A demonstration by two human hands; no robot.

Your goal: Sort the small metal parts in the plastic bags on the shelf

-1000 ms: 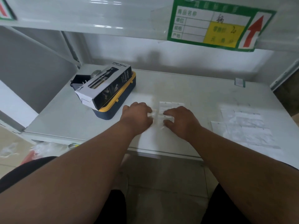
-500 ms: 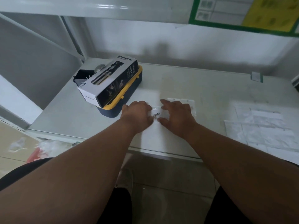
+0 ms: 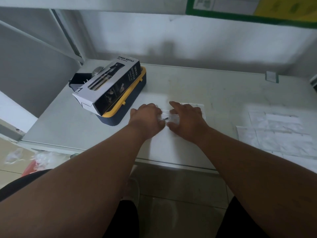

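A small clear plastic bag (image 3: 172, 115) lies on the white shelf (image 3: 214, 88) between my two hands, with a small dark metal part (image 3: 165, 118) showing inside it. My left hand (image 3: 147, 115) has its fingers curled over the bag's left end and pinches it. My right hand (image 3: 187, 117) lies spread and flat on the bag's right end, forefinger stretched forward. More clear bags (image 3: 199, 107) lie under and beyond the right hand.
A spray-bottle carton (image 3: 109, 85) rests on a blue and yellow case (image 3: 130, 102) at the shelf's left, with a black item behind it. A pile of clear bags (image 3: 277, 133) covers the right side. The shelf's front edge (image 3: 171, 163) runs below my wrists.
My right hand has uncurled from the bag and spread flat, sliding slightly right. The metal part now shows between the hands. The view has tilted downward.
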